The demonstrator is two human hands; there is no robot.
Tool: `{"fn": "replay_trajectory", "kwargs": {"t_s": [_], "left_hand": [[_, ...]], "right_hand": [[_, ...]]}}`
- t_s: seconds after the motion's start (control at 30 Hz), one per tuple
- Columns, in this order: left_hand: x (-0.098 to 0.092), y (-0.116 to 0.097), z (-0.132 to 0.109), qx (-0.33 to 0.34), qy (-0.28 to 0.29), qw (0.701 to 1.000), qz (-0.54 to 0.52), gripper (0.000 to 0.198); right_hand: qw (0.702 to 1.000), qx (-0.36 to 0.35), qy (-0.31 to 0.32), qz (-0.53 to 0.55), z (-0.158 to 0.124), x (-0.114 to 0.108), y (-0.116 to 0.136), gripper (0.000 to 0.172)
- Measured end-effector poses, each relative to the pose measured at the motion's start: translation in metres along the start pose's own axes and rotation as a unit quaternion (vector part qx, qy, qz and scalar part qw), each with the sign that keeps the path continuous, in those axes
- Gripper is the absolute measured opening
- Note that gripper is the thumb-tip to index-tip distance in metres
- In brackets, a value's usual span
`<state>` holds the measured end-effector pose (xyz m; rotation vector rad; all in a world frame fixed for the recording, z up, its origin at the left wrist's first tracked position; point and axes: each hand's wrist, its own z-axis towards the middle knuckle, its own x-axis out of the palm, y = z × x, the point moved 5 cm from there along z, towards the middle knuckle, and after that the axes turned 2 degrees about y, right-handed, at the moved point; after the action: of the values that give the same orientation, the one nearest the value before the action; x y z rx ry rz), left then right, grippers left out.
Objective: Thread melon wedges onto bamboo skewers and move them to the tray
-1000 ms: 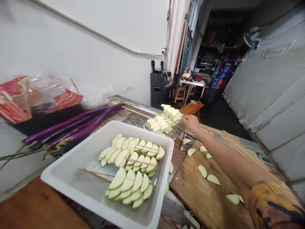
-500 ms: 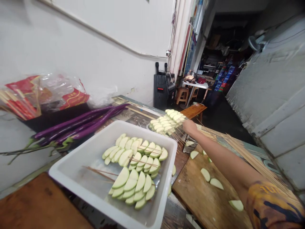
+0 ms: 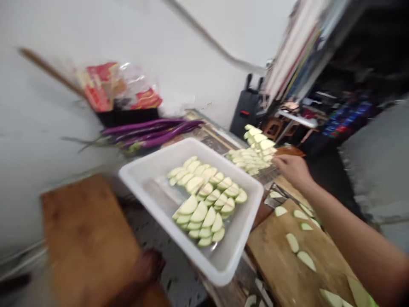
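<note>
My right hand (image 3: 289, 168) is closed at the near end of a skewer of pale, green-edged vegetable slices (image 3: 260, 138). These slices are raised over a pile of similar skewered slices (image 3: 246, 158) beyond the tub. Closer to me is a white plastic tub (image 3: 150, 209) with more half-moon slices (image 3: 200, 215) on thin sticks. Low on the left, a dark smeared shape (image 3: 148, 266) may be my left hand; its fingers cannot be made out. Loose slices (image 3: 306, 261) lie on the wooden cutting board (image 3: 275, 251) under my right forearm.
Long purple eggplants (image 3: 153, 132) lie behind the tub, beside a black box (image 3: 128, 117) with chopsticks and red packaging. A wooden stool or board (image 3: 86, 238) is at lower left. A black speaker (image 3: 244, 108) stands by the wall.
The view has swung left and tilted, so the tub appears farther right. The skewered slices at my right hand have risen above the pile. A dark blurred shape has appeared at lower left.
</note>
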<state>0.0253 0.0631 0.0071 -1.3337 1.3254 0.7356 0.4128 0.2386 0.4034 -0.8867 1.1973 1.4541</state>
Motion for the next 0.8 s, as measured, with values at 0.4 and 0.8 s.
{"fn": "replay_trajectory", "kwargs": {"t_s": [0.4, 0.8], "left_hand": [[0.018, 0.016, -0.011, -0.012, -0.033, 0.999, -0.029, 0.032], [0.021, 0.019, -0.012, -0.003, -0.045, 0.998, -0.033, 0.034]], "right_hand": [[0.940, -0.134, 0.210, 0.235, -0.100, 0.044, 0.170, 0.027], [0.952, -0.236, 0.188, 0.050, -0.133, 0.067, 0.209, 0.028]]}}
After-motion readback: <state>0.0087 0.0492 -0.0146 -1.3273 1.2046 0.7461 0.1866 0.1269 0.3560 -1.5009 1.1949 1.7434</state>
